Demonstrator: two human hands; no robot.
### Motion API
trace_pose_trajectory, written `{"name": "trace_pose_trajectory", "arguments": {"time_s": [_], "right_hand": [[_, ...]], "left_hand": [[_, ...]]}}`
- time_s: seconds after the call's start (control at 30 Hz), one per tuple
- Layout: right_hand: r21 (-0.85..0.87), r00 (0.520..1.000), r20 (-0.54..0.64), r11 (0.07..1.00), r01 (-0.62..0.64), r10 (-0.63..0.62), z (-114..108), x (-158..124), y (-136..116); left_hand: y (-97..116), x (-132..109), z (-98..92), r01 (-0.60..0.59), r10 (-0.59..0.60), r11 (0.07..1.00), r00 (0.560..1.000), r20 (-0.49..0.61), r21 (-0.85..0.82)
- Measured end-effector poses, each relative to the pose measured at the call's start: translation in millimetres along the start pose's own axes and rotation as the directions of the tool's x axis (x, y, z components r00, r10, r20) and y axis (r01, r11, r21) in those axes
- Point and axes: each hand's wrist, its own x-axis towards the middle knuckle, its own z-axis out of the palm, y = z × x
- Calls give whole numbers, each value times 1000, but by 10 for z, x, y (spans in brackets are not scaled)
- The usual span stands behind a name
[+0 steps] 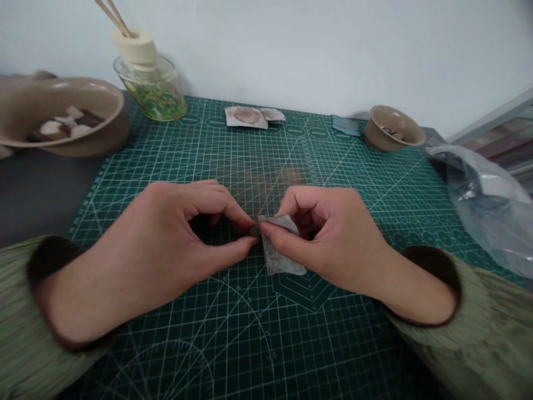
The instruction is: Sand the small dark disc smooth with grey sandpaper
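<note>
Between the two hands, just above a dark green gridded cutting mat [233, 344], sits a small grey-white sachet of thin paper-like material [280, 256]. Its upper left corner is pinched by both hands at once. The left hand [175, 244] is curled, thumb and forefinger closed on that corner, the other fingers folded in. The right hand [325, 236] is curled the same way, thumb and forefinger nipping the sachet's top edge, so the fingertips of both hands nearly touch. The rest of the sachet hangs below the right thumb, over the mat. Both wrists come out of green ribbed sleeves with dark cuffs.

Beyond the hands, at the mat's far edge, lie two flat opened paper packets [250, 116]. Far left of the left hand stands a wide tan bowl [100, 133] holding pale and dark pieces, and next to it a clear glass jar with a cream cap and wooden sticks [152, 83]. Far right of the right hand sit a small tan bowl [389, 130] and a crumpled clear plastic bag [487, 205].
</note>
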Motion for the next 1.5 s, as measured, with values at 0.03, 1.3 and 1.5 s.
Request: {"name": "trace_pose_trajectory", "arguments": {"time_s": [0.03, 1.3, 1.5], "right_hand": [[0, 1000, -14, 1000, 2, -2, -1, -2, 4], [-69, 993, 17, 991, 118, -117, -13, -16, 47], [-53, 997, 56, 997, 54, -51, -35, 10, 20]], "left_hand": [[-6, -3, 3, 3, -3, 1000, 1000, 1, 4], [-36, 3, -21, 12, -12, 998, 1000, 6, 58], [-24, 20, 4, 22, -22, 1000, 1000, -8, 18]]}}
